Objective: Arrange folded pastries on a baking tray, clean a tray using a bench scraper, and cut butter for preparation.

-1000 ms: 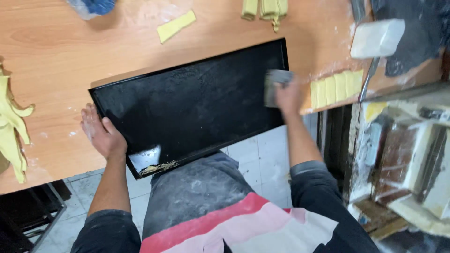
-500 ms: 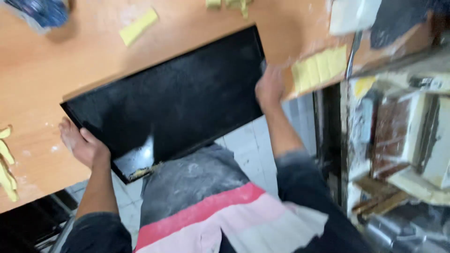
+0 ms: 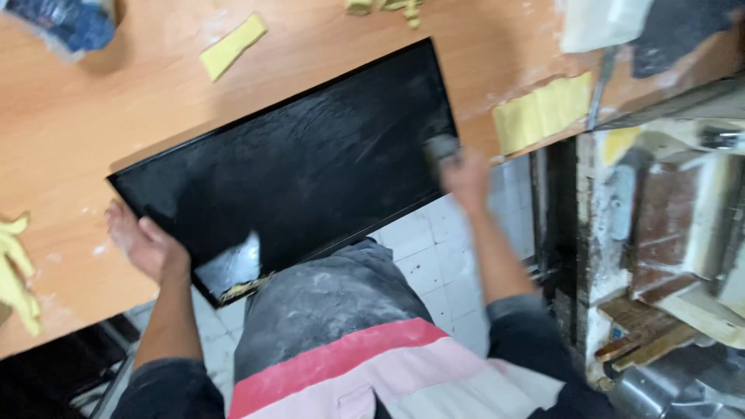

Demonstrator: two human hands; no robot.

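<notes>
A large black rectangular panel (image 3: 295,163) lies slanted on the orange-brown wooden table (image 3: 116,116), its near corner sticking out past the table edge over my lap. My left hand (image 3: 147,247) rests flat on the panel's left near edge, steadying it. My right hand (image 3: 464,177) is at the panel's right edge, closed on a small grey sanding block (image 3: 439,147) pressed to the surface. Pale dusty streaks mark the black face near that block.
Yellow sponge strips lie on the table: one (image 3: 233,46) at the back left, another (image 3: 542,112) by the right edge. A yellow glove (image 3: 15,271) sits at far left. A metal scraper (image 3: 601,39) lies back right. Cluttered shelving (image 3: 667,233) stands to the right, white tiled floor below.
My right hand with the block has slid down along the panel's right edge toward me. The view has shifted, and the left hand stays on the left edge.
</notes>
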